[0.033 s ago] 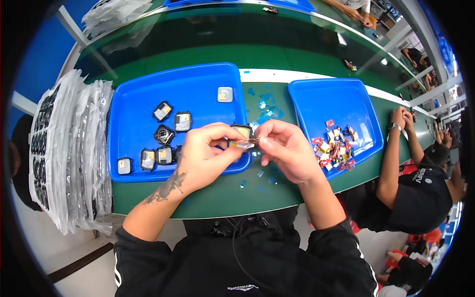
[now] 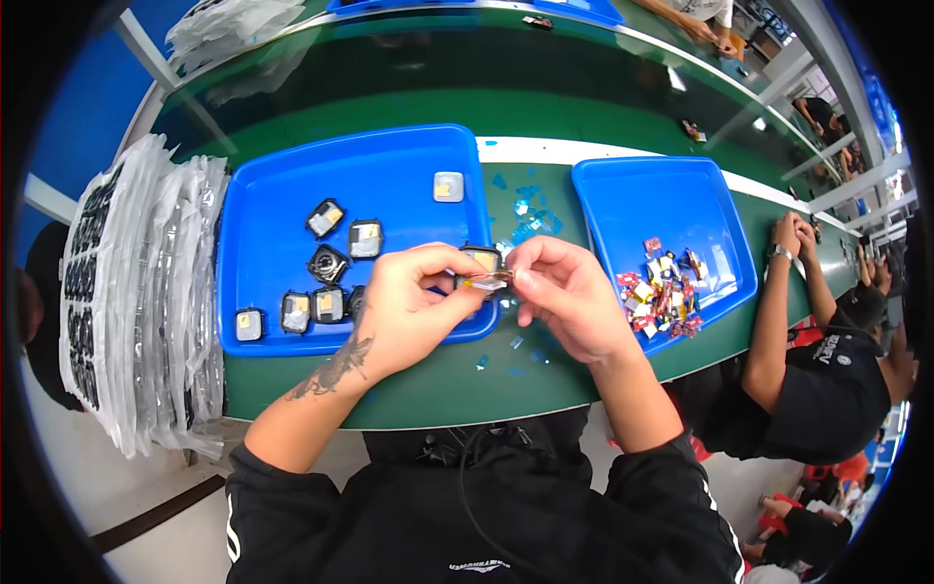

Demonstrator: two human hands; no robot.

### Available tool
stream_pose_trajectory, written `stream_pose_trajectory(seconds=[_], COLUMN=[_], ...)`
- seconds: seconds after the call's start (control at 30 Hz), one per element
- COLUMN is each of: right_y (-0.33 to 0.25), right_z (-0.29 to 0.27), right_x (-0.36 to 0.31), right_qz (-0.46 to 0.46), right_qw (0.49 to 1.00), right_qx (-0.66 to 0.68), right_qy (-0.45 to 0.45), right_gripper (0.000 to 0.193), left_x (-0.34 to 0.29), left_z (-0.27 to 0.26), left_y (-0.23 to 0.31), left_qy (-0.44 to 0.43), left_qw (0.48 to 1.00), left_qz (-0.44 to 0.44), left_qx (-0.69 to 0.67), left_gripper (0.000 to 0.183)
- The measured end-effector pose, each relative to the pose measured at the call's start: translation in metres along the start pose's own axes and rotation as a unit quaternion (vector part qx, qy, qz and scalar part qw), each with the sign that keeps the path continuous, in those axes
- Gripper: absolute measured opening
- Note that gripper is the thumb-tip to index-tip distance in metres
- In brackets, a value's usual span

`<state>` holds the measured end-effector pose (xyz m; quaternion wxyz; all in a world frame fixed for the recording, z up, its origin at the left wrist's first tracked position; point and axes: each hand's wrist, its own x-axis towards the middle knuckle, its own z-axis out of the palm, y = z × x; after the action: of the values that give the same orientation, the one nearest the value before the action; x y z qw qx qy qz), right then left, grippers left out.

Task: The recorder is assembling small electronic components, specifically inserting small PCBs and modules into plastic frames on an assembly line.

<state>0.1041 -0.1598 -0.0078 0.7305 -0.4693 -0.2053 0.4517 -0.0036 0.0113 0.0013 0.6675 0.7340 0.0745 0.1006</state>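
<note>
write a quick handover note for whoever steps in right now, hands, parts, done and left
Left hand: pinches a small square part above the near edge of the left blue tray.
Right hand: fingertips on a thin strip at that part.
Done: cannot tell; blue film scraps lie between the trays.
Left: about eight similar parts lie in the left tray; the right blue tray holds colourful small pieces.

A green workbench (image 2: 545,107) carries two blue trays (image 2: 282,195) (image 2: 642,200) and scattered blue scraps (image 2: 530,209).

Left hand (image 2: 413,307), right hand (image 2: 564,292) pinching small part (image 2: 484,281).
</note>
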Motion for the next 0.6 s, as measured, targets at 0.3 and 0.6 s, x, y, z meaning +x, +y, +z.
stream_pose_trajectory(seconds=[0.3, 0.6], right_y=[0.013, 0.016], right_z=[0.022, 0.02], right_x=[0.002, 0.002], right_qz=[-0.168, -0.193], right_qw=[0.947, 0.926], right_qx=[-0.216, -0.258], right_qy=[0.167, 0.196], right_gripper=[0.026, 0.033], left_x=[0.0, -0.001], left_z=[0.011, 0.016], left_y=[-0.005, -0.011], left_qy=[0.022, -0.002], left_qw=[0.992, 0.99], left_qz=[-0.002, 0.027], left_qx=[-0.121, -0.14], left_gripper=[0.03, 0.033])
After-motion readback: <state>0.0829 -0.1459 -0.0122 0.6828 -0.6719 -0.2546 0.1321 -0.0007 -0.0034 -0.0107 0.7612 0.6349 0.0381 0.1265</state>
